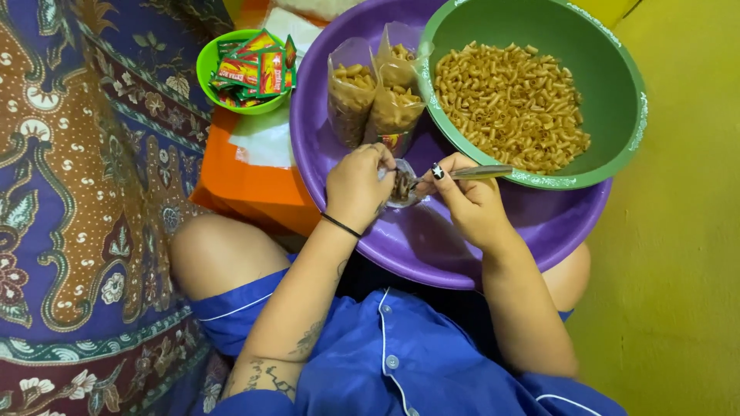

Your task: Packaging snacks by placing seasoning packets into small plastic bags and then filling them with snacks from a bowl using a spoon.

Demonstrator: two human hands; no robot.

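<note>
The left hand [356,187] holds a small clear bag [401,185] over the purple basin [432,239]; its grip is closed around the bag's open top, and the bag already has some brown macaroni inside. The right hand [470,202] is just beside it, with the grip closed on the handle of a spoon [476,172], whose front end is at the mouth of the bag. The two hands nearly touch each other.

Behind the hands, three filled bags [375,96] of macaroni stand upright in the basin, close together. A green bowl [617,85] rests on the right part of the basin and holds a heap of loose macaroni [509,104]. The spoon handle lies over the near rim of this bowl.

To the left, outside the basin, a small green bowl [206,65] is full of red and green sachets [258,68]. It sits on something orange [247,185] with white paper [266,139] on it. A patterned cloth [77,192] covers the floor at the left. The person sits with the basin on the lap and wears blue clothes.
</note>
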